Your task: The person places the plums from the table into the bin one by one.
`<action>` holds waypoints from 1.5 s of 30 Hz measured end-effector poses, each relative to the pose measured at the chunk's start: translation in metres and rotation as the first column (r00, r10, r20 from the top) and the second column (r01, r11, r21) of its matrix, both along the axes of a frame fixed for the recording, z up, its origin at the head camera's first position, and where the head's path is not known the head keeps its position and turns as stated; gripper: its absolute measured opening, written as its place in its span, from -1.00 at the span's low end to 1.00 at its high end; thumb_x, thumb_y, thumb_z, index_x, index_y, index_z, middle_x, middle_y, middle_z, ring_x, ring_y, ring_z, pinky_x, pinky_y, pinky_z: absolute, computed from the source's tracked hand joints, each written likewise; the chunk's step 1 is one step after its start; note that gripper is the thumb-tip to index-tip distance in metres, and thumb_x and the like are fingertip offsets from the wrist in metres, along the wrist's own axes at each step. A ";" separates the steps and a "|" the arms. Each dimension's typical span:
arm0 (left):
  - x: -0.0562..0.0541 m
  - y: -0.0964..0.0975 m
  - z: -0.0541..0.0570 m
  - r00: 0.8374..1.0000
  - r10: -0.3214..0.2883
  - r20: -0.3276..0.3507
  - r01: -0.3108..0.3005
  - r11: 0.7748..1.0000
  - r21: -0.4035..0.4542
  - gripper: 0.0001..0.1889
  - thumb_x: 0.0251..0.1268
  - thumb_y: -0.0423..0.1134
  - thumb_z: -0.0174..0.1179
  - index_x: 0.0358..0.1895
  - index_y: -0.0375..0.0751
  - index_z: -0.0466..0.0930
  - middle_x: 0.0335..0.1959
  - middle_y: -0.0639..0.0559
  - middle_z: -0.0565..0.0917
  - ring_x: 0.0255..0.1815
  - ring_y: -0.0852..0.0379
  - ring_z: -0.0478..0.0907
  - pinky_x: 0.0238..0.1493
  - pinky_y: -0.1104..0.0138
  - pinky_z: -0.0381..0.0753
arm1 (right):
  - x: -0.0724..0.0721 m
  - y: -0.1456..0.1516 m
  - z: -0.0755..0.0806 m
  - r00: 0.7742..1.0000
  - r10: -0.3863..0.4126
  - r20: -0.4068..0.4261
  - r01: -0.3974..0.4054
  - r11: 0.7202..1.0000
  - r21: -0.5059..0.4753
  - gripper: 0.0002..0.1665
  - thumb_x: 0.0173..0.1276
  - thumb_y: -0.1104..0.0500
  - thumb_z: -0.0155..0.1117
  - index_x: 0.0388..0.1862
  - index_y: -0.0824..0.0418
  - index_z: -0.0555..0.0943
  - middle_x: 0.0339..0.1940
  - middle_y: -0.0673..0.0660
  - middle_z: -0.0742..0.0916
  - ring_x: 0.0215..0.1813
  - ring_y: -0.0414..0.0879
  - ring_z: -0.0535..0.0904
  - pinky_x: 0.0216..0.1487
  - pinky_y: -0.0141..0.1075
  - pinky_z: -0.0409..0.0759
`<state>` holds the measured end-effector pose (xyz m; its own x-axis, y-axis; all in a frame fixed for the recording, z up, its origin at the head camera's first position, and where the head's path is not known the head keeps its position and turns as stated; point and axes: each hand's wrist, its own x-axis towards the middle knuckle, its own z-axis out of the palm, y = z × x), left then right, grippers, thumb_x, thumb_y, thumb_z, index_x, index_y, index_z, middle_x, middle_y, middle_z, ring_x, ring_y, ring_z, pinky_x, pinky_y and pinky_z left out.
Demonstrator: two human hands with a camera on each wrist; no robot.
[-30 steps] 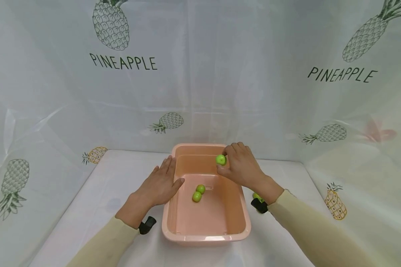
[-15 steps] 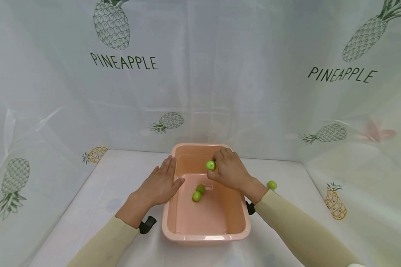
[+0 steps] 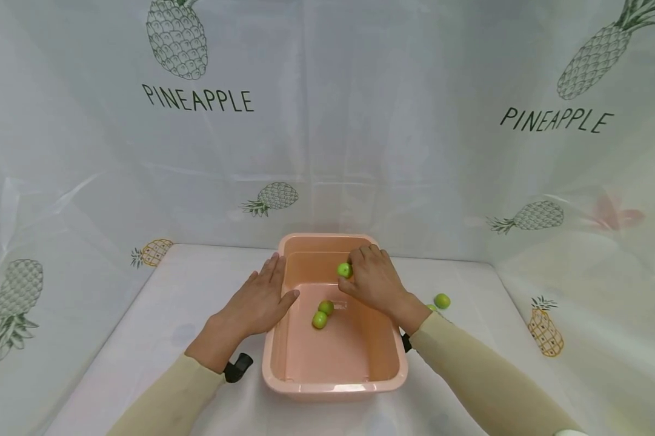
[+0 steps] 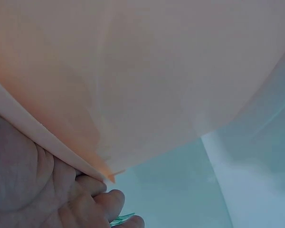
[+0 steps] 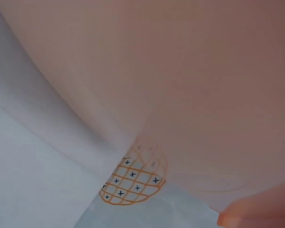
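Note:
A peach-coloured plastic basin [image 3: 335, 387] stands on the white-covered table. My right hand [image 3: 373, 278] is over its far right part and pinches a small round green fruit [image 3: 344, 270] between thumb and fingers. Two more green fruits [image 3: 319, 320] lie touching on the basin floor. With fingers straight, my left hand [image 3: 259, 300] rests on the basin's left rim, thumb reaching inward. In the left wrist view, the palm and fingers [image 4: 61, 190] press along the rim. The right wrist view shows mostly the basin's wall [image 5: 147, 61]; the held fruit is hidden there.
To the right of the basin, a green fruit [image 3: 442, 301] lies on the table [image 3: 469, 284], with another partly hidden by the right sleeve. A pineapple-printed sheet [image 3: 338, 139] hangs behind the table and at both sides.
My right hand has moved left over the basin with the green fruit, then held nearly still. Fruit on the table at right has come into view. The left hand stays on the rim.

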<state>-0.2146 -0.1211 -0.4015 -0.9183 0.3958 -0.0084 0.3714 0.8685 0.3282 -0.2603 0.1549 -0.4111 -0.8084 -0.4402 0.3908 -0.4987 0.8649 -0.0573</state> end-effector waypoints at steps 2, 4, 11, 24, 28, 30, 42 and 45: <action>0.000 -0.001 0.000 1.000 0.003 0.002 -0.003 1.000 0.003 -0.13 0.71 0.12 -0.09 0.67 -0.51 -0.17 0.73 -0.40 -0.14 0.75 -0.30 -0.09 0.66 -0.25 0.07 | 0.000 -0.001 0.000 1.000 -0.004 -0.003 0.004 1.000 -0.002 -0.71 0.33 0.00 0.33 -0.24 0.20 0.54 -0.32 0.06 0.54 -0.23 -0.02 0.39 -0.20 -0.20 0.38; 0.000 -0.002 0.000 1.000 0.005 0.003 -0.005 1.000 0.000 -0.12 0.71 0.12 -0.10 0.68 -0.50 -0.18 0.73 -0.40 -0.15 0.75 -0.29 -0.10 0.66 -0.24 0.06 | 0.000 -0.002 0.000 1.000 -0.008 -0.006 0.008 1.000 0.000 -0.71 0.32 0.00 0.33 -0.25 0.20 0.54 -0.34 0.05 0.53 -0.25 -0.02 0.38 -0.21 -0.20 0.37; 0.001 -0.003 -0.001 1.000 0.004 -0.001 -0.004 1.000 0.006 -0.12 0.71 0.12 -0.10 0.68 -0.50 -0.18 0.73 -0.40 -0.15 0.75 -0.29 -0.10 0.66 -0.25 0.06 | 0.001 -0.004 0.000 0.997 -0.010 -0.071 0.012 1.000 0.027 -0.65 0.32 0.04 0.37 -0.18 0.32 0.60 -0.30 0.15 0.63 -0.25 0.06 0.48 -0.24 -0.17 0.45; 0.001 -0.005 0.001 1.000 0.010 0.010 -0.010 1.000 -0.001 -0.13 0.71 0.12 -0.12 0.68 -0.49 -0.19 0.74 -0.39 -0.17 0.76 -0.29 -0.12 0.67 -0.24 0.04 | 0.002 -0.003 0.000 0.999 -0.005 -0.052 0.003 0.999 -0.041 -0.67 0.37 0.10 0.33 -0.05 0.33 0.63 -0.18 0.20 0.68 -0.14 0.11 0.53 -0.10 -0.08 0.53; 0.001 -0.003 0.004 1.000 0.009 -0.016 -0.010 0.999 -0.034 -0.13 0.71 0.12 -0.11 0.67 -0.52 -0.15 0.72 -0.42 -0.11 0.75 -0.33 -0.14 0.67 -0.25 0.03 | 0.004 -0.002 0.002 0.997 -0.008 -0.074 -0.002 0.992 -0.127 -0.72 0.43 0.10 0.31 -0.07 0.29 0.66 -0.17 0.17 0.70 -0.13 0.11 0.54 -0.06 -0.05 0.55; 0.002 -0.002 0.006 1.000 0.010 -0.030 -0.012 0.998 -0.059 -0.14 0.71 0.13 -0.12 0.66 -0.53 -0.12 0.71 -0.43 -0.08 0.75 -0.34 -0.15 0.67 -0.25 0.01 | 0.005 -0.001 0.002 0.995 -0.011 -0.097 -0.004 0.988 -0.154 -0.73 0.44 0.09 0.29 -0.08 0.28 0.66 -0.19 0.16 0.69 -0.13 0.10 0.53 -0.06 -0.04 0.55; 0.002 0.002 0.003 0.998 0.011 -0.058 -0.018 0.993 -0.117 -0.14 0.70 0.14 -0.12 0.66 -0.52 -0.07 0.71 -0.42 -0.03 0.75 -0.32 -0.11 0.69 -0.21 0.02 | 0.015 0.028 -0.002 0.966 -0.049 -0.253 -0.020 0.965 -0.263 -0.76 0.38 0.14 0.30 -0.14 0.31 0.67 -0.27 0.21 0.70 -0.20 0.17 0.53 -0.13 0.01 0.52; 0.002 0.003 0.003 0.998 0.011 -0.059 -0.018 0.993 -0.117 -0.14 0.69 0.14 -0.11 0.66 -0.53 -0.07 0.71 -0.43 -0.02 0.75 -0.33 -0.10 0.69 -0.20 0.03 | 0.017 0.050 -0.008 0.951 -0.085 -0.297 -0.005 0.957 -0.291 -0.75 0.35 0.14 0.34 -0.18 0.33 0.67 -0.32 0.23 0.67 -0.25 0.20 0.52 -0.21 0.03 0.49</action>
